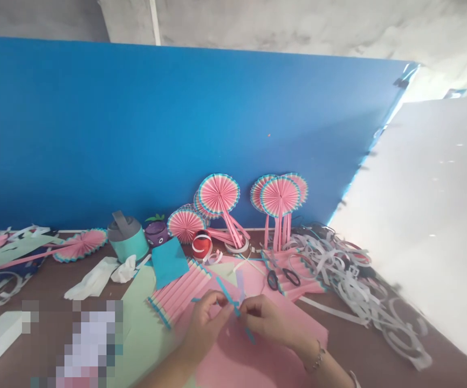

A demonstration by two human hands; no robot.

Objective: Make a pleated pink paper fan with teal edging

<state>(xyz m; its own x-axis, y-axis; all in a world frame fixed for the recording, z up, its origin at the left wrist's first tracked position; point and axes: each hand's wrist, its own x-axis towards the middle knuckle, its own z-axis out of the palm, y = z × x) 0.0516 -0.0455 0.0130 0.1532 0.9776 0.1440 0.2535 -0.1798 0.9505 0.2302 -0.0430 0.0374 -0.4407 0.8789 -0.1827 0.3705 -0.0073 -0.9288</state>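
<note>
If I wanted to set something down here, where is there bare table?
Bare brown tabletop shows at front right, between the pink sheet and the white strip pile. Another patch lies at left, between the white tissue and the white box. It's crowded around the left hand and right hand, and along the blue panel.

Fans (pixel 219 194) behind hands (pixel 209 320); lidded cup (pixel 129 241) left, strips (pixel 341 264) right.

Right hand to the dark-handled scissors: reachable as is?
Probably yes: the scissors lie just beyond the right hand, handles uncovered, though that hand appears to be pinching a blue strip.
</note>
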